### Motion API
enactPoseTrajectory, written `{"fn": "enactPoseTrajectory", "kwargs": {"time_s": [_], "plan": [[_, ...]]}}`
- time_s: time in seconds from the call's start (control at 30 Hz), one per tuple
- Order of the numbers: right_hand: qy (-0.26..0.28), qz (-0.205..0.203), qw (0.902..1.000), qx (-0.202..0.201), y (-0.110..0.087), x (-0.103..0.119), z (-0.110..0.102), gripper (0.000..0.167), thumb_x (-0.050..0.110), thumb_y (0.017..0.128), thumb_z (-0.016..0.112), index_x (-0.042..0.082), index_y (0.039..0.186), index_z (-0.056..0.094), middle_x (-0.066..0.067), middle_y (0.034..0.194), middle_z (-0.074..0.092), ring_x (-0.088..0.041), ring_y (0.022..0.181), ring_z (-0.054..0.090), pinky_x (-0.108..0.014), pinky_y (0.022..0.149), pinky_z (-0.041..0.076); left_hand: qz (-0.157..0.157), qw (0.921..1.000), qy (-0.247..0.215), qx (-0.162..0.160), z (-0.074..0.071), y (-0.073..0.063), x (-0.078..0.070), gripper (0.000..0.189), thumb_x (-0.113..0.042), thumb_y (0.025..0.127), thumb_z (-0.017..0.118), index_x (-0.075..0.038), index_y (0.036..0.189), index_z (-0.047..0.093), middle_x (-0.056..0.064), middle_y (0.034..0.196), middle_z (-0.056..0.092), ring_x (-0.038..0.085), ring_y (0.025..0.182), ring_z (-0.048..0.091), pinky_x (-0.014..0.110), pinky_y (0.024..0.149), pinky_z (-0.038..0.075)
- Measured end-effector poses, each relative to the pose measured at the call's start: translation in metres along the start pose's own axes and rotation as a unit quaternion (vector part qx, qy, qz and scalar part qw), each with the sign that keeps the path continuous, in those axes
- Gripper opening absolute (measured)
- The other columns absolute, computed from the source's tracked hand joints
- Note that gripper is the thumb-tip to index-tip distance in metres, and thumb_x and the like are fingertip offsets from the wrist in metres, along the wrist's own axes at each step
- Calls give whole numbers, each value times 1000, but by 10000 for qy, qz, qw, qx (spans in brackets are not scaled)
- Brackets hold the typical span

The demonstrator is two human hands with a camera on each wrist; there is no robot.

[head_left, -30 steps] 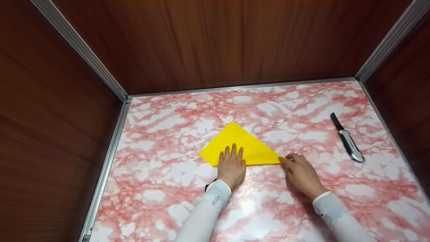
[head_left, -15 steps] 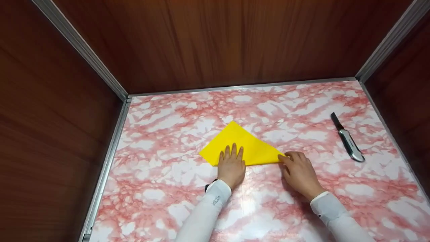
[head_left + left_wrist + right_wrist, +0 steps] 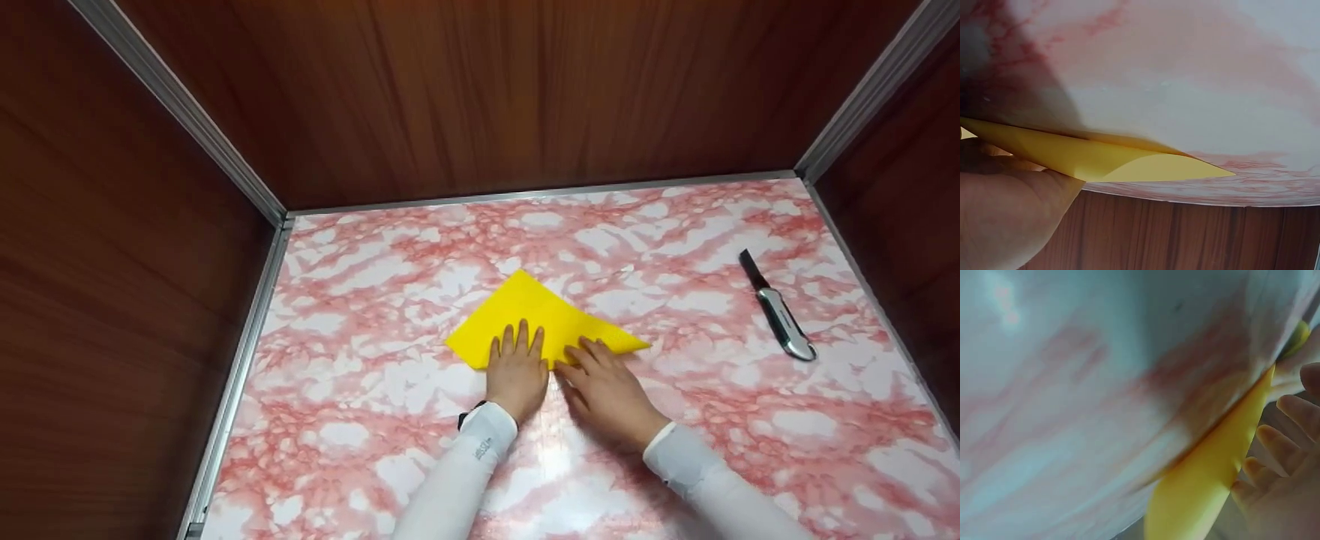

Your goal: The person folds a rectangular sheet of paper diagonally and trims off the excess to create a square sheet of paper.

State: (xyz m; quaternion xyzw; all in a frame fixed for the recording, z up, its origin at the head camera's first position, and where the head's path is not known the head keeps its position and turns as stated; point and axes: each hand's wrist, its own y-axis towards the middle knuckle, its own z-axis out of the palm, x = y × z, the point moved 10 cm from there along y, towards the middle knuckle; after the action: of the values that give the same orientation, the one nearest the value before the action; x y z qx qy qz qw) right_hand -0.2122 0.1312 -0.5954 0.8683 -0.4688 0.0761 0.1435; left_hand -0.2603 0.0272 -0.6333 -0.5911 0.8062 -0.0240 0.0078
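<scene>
The left hand [image 3: 517, 379] hides some of the yellow sheet [image 3: 525, 300] under its fingers [image 3: 508, 343]; the right hand [image 3: 609, 390] covers more. Behind the left fingers, a black object [image 3: 463, 420] is too hidden for me to name, and the sleeve lettering [image 3: 482, 448] is too small to read. Farther back, the head view cuts off both sleeves [image 3: 454, 484].

Yellow sheet [image 3: 519, 304], roughly triangular, on a marbled tabletop [image 3: 360, 420]
It lies near the middle, one corner pointing away, another tapering to a sharp tip at right; the left end is blunt, the right part slightly bowed.
</scene>
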Motion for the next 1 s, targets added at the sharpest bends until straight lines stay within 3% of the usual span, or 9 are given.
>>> {"fn": "enactPoseTrajectory", "kwargs": {"time_s": [0.3, 0.63, 0.83, 1.0], "plan": [[-277, 1, 9994, 195, -2, -1, 15, 45, 34, 100, 62, 11, 139, 65, -18, 144, 55, -42, 142, 39, -53, 121, 23, 12, 10000, -19, -15, -3, 0, -2, 57, -44, 109, 40, -23, 162, 35, 9, 167, 29, 34, 151, 29, 54, 119, 26], [-256, -261, 9991, 230, 4, 6, 14, 42, 32, 101, 61, 7, 135, 68, -20, 143, 56, -44, 141, 40, -56, 120, 23, 20, 9998, -152, 121, 8, -1, 5, 58, -45, 110, 36, -25, 163, 29, 10, 169, 20, 33, 154, 20, 54, 122, 17], [-346, -357, 9987, 70, 4, 5, 12, 38, 24, 98, 64, 7, 132, 70, -20, 139, 59, -44, 139, 44, -56, 118, 27, 513, 9982, 246, -174, -2, -15, -10, 59, -44, 108, 39, -20, 162, 35, 10, 170, 17, 31, 157, 9, 55, 123, 5], [-386, -354, 9985, 163, 3, 3, 13, 42, 23, 97, 64, 8, 136, 68, -20, 139, 59, -44, 140, 42, -57, 119, 26, 1063, 9930, 465, -221, -4, -38, -32, 61, -42, 107, 38, -10, 159, 38, 11, 169, 22, 30, 156, 12, 51, 124, 10]]}}
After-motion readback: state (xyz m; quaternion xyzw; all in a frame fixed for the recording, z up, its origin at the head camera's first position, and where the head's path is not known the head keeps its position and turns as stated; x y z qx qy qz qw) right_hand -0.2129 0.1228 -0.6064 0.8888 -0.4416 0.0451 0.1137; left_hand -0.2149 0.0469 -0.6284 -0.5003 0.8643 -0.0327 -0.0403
